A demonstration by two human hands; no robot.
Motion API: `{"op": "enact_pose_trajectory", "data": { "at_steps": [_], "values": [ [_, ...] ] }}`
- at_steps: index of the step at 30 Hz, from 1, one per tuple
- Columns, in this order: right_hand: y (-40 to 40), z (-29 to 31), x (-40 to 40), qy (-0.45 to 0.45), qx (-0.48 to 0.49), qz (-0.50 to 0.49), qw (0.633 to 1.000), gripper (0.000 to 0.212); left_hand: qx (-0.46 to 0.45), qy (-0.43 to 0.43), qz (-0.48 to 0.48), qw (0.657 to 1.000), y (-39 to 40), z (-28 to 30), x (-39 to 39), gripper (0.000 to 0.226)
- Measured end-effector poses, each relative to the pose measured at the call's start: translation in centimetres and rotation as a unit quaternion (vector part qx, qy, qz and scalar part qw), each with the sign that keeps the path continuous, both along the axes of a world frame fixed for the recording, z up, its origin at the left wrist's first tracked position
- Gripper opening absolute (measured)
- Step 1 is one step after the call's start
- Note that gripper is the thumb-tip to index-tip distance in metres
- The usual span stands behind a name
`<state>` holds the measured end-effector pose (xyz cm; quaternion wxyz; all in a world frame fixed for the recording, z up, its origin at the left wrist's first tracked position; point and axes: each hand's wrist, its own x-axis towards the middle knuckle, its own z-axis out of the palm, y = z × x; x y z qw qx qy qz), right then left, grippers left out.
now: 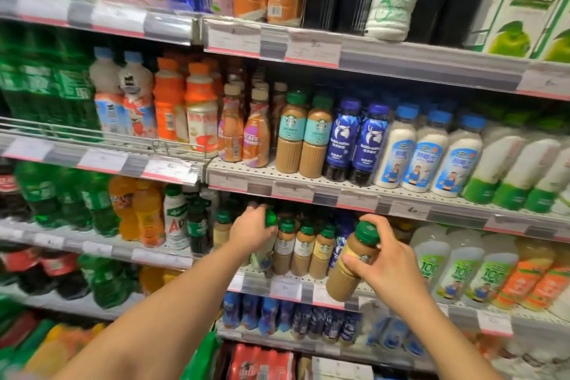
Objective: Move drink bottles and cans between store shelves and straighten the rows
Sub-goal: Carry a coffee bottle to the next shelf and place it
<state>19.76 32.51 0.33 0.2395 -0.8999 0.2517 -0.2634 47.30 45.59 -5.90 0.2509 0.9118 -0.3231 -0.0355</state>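
The right hand point(389, 265) grips a Starbucks coffee bottle point(354, 262) with a green cap, fingers curled round its neck and shoulder; the bottle is tilted, lifted clear in front of the third shelf point(308, 288) down, its base hanging just past that shelf's price strip; the left hand point(251, 233) reaches to the left of that bottle, fingers wrapped over the green cap of a second bottle point(266, 244) standing on the same shelf, its label pale and partly hidden by the wrist; between the two held bottles stands a row of three Starbucks bottles point(303, 250), upright and touching; to the right of the tilted bottle stand white yoghurt drinks point(456, 268); directly above it, one shelf up, are blue deer-logo coffee bottles point(354, 142).
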Motion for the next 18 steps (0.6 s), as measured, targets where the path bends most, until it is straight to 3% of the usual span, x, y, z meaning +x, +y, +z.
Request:
{"op": "enact_pose_trajectory", "data": {
  "at_steps": [6,10,18],
  "values": [
    [0.2,-1.1,1.6,0.017,0.012,0.017,1.000,0.067,-0.032,-0.056,-0.044,0.997,2.1,-1.4,-1.3,0.048],
    [0.9,-1.2,4.3,0.004,0.028,0.040,0.999,0.064,-0.122,0.024,0.006,0.992,6.1,-1.5,-2.5,0.039],
    [3.9,-3.9,12.7,0.080,0.005,0.106,0.991,0.064,-0.208,0.018,0.040,0.977,15.0,2.5,-3.5,0.027]
  ]
}}
